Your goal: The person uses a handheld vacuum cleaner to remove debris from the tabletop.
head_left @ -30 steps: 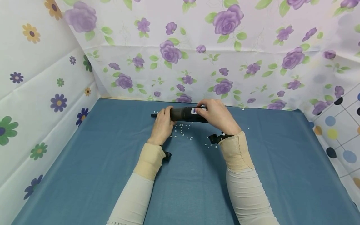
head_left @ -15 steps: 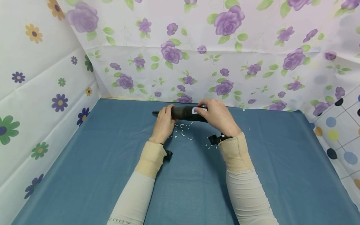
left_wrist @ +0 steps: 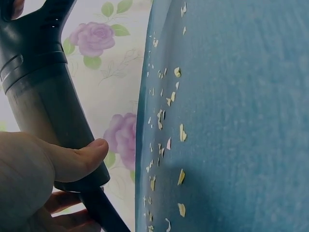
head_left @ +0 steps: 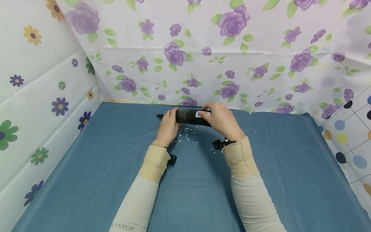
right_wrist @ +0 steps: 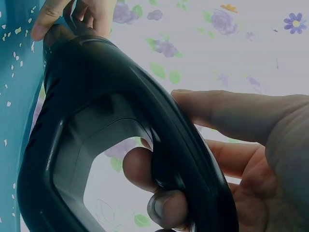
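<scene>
A black handheld vacuum cleaner (head_left: 188,116) with a smoky, see-through dust cup (left_wrist: 50,106) is held sideways over the far part of the blue cloth. My left hand (head_left: 166,128) grips the front end of the cup, thumb along its side, and the narrow nozzle (head_left: 159,115) sticks out to the left beyond it. My right hand (head_left: 222,120) holds the loop handle (right_wrist: 178,140), its fingers curled through the opening. Small white scraps (head_left: 186,135) lie scattered on the cloth below and in front of the vacuum cleaner.
The blue cloth (head_left: 185,193) covers the table. Behind it hangs a white sheet with purple flowers (head_left: 203,64), close to the vacuum cleaner. A flowered sheet (head_left: 43,112) stands at the left, a dotted one (head_left: 347,138) at the right. A few scraps (head_left: 215,151) lie near the right wrist.
The vacuum cleaner and both hands stay nearly in place; the right hand shifts very slightly to the left. The scraps look much the same.
</scene>
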Available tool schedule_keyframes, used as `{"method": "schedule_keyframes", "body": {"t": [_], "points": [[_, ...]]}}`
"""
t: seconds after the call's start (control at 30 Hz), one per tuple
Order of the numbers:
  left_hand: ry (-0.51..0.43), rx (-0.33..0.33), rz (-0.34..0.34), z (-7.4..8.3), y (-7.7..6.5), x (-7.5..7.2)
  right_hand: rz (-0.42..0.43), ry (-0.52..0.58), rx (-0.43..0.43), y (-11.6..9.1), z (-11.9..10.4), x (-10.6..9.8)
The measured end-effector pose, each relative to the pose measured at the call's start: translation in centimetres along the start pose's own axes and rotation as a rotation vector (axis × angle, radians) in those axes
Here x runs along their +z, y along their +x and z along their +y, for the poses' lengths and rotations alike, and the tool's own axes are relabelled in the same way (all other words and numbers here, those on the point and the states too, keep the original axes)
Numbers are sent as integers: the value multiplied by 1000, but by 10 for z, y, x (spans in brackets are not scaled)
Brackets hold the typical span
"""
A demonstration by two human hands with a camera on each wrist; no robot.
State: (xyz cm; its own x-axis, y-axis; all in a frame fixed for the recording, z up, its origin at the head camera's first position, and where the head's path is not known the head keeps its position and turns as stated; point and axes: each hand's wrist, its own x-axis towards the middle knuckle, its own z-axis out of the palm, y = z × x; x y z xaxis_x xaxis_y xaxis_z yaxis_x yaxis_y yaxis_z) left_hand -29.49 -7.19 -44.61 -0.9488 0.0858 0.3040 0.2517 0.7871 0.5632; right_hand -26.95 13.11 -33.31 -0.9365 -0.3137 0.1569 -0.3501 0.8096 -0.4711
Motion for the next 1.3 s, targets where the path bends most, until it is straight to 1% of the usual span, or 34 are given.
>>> {"method": "schedule_keyframes", "body": {"t": [0.2,0.47,0.57,0.77,1.07,1.3], "points": [[-14,3,-14,3,1,3,-10,12,15,-2,2,-5],[-4,28,-12,9,2,10,-24,28,67,-4,5,-10],[-2,27,-13,9,2,12,-24,29,80,-4,5,-10],[-23,29,12,8,1,11,-22,40,95,-2,2,-7],[-23,11,14,7,1,11,-13,27,105,-1,-2,-2],[-30,-13,20,7,1,12,-1,43,100,-1,-4,0]]}}
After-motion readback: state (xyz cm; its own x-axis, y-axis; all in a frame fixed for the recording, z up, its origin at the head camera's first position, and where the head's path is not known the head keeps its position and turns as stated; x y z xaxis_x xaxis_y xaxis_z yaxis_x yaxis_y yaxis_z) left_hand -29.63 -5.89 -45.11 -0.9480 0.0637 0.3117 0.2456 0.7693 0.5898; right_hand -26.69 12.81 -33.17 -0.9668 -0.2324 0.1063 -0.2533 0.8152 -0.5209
